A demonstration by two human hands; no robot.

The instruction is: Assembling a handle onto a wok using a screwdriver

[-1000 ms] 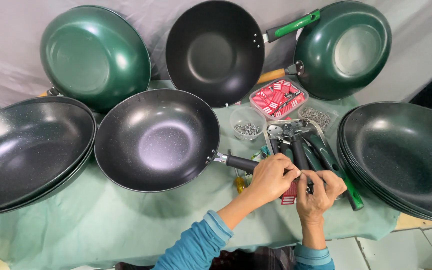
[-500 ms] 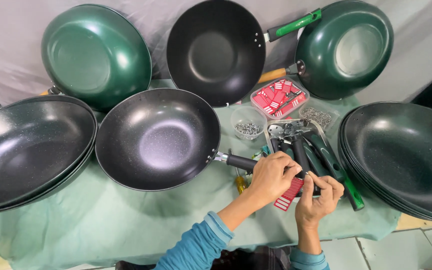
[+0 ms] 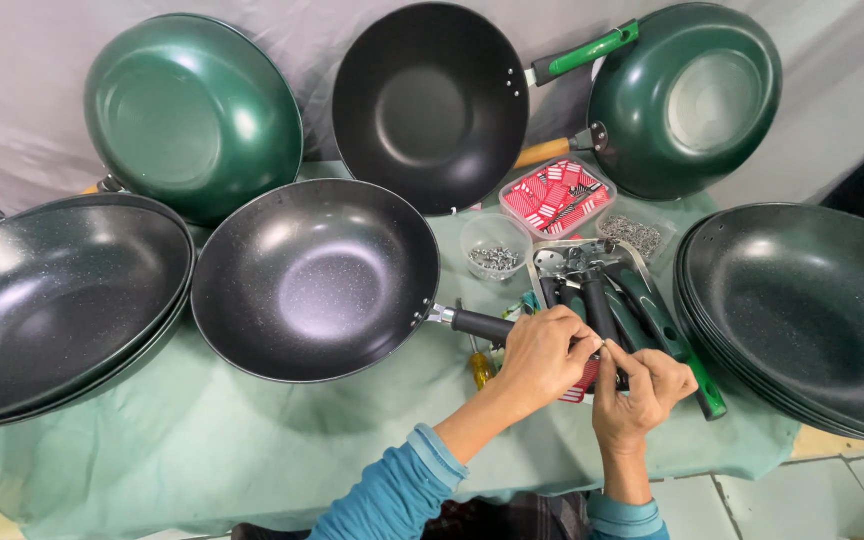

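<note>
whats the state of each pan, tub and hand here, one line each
centre wok: upright, empty, handle attached, pointing right
left wok stack: nested, hollow up
right wok stack: nested, no handles showing
back black wok: propped up, inside facing the camera
two green woks: tilted, undersides showing
screw tub: open
red tag tub: open
left hand: fingers pinched together
right hand: fingertips meeting the left's
</note>
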